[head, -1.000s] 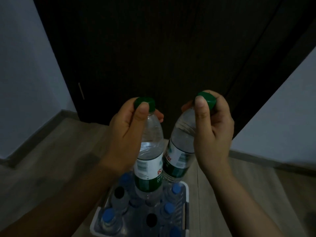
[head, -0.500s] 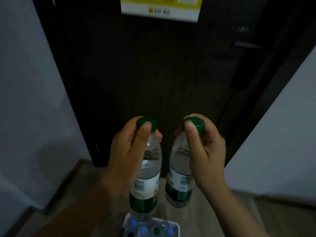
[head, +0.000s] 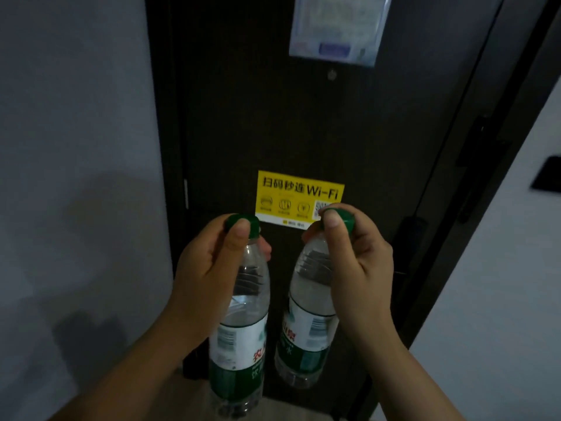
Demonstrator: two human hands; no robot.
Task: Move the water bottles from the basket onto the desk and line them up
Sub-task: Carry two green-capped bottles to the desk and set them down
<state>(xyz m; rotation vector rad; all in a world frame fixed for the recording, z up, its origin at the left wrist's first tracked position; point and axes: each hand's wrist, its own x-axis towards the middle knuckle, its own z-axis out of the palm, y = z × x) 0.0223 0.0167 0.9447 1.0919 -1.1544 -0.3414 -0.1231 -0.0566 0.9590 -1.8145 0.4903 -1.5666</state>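
Our left hand (head: 209, 268) pinches a clear plastic water bottle (head: 243, 323) by its green cap (head: 252, 222); at 3 o'clock our right hand (head: 355, 262) pinches a second clear bottle (head: 309, 323) the same way. Both bottles hang apart before a dark door (head: 243, 117), with a yellow Wi-Fi sticker (head: 299, 196) at 12 o'clock.

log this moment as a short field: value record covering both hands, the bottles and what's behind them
left hand: grips the green screw cap of the left clear plastic water bottle
right hand: grips the green cap of the right clear plastic water bottle
bottles: held in the air side by side, apart; the right one tilted
behind: dark door with yellow Wi-Fi sticker, pale notice above
basket and desk: not in view
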